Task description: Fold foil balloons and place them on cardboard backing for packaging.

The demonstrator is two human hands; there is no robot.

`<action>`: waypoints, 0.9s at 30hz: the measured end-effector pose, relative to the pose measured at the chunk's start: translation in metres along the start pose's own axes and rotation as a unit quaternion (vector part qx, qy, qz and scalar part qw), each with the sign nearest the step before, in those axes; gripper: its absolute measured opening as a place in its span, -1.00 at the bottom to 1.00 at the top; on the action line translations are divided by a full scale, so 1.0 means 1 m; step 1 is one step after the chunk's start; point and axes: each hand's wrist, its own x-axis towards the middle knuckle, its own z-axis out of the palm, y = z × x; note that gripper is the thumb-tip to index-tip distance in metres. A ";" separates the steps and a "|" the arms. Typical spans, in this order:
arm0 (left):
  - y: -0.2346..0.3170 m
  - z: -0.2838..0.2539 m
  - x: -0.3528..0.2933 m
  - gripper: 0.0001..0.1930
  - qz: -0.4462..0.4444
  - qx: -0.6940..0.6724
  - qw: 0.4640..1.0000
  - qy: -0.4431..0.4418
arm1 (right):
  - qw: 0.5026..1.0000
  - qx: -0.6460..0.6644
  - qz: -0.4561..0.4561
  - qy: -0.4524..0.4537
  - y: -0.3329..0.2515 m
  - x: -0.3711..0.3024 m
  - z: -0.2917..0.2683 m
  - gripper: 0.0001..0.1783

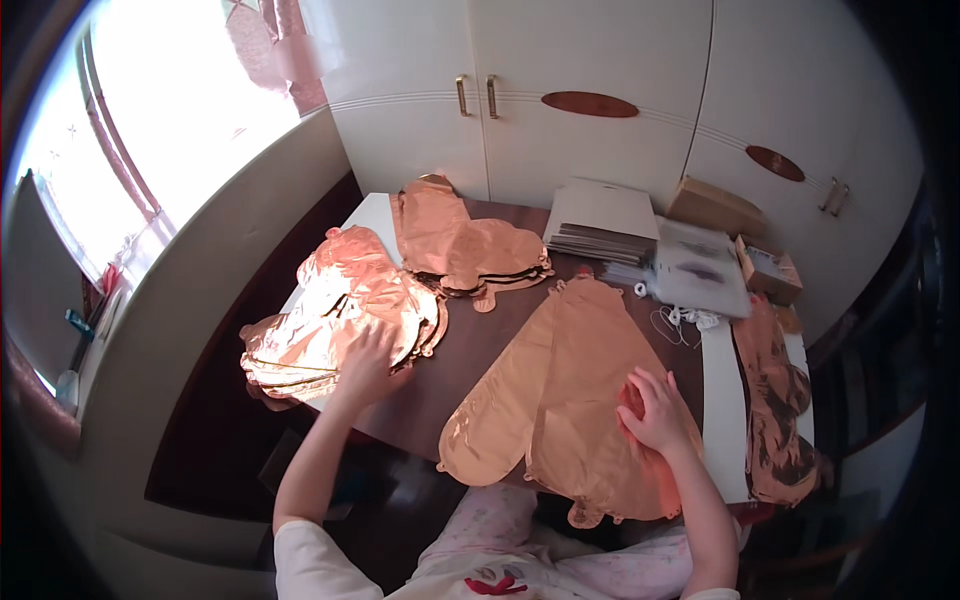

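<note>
Flat, uninflated copper-coloured foil balloons lie on the dark brown table. My left hand [368, 362] rests with its fingers apart on the near edge of a crinkled, shiny foil balloon pile [350, 290] at the left. Part of that pile glares in the window light. Before me, a large flat foil balloon [585, 380] spreads across the table, its rounded ends reaching the near edge. My right hand [655, 412] is over its right side, fingers loosely bent and apart, a reddish reflection beside them. I see nothing held in either hand.
Another foil balloon stack [470, 245] lies at the back. Behind on the right are a stack of grey-white boards [603, 220], a clear plastic bag [700, 275], white string [680, 322] and an open cardboard box [768, 268]. More foil [775, 410] lies along the right edge. White cabinets [590, 50] stand behind.
</note>
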 end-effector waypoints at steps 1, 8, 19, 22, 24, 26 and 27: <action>0.016 0.008 0.015 -0.33 0.027 0.011 1.000 0.008 | 1.000 -0.002 0.000 0.002 0.001 -0.002 -0.001 -0.41; 0.028 0.060 0.060 -0.52 0.002 -0.005 1.000 0.023 | 1.000 0.001 -0.013 0.014 -0.001 -0.001 0.002 -0.42; 0.064 0.041 0.065 -0.55 0.117 -0.159 0.980 -0.009 | 1.000 -0.010 -0.007 0.000 0.006 -0.002 0.007 -0.43; 0.107 0.041 0.070 -0.50 0.221 -0.166 0.960 -0.034 | 1.000 -0.020 -0.007 -0.011 0.006 0.000 0.007 -0.46; 0.126 0.047 0.075 -0.46 0.249 -0.187 0.948 -0.063 | 1.000 -0.021 -0.001 -0.017 0.007 0.001 0.008 -0.49; 0.132 0.054 0.083 -0.45 0.251 -0.178 0.950 -0.050 | 1.000 -0.021 0.003 -0.016 0.002 0.004 0.009 -0.48; 0.134 0.058 0.088 -0.44 0.249 -0.167 0.953 -0.038 | 1.000 -0.017 0.007 -0.015 0.000 0.006 0.009 -0.48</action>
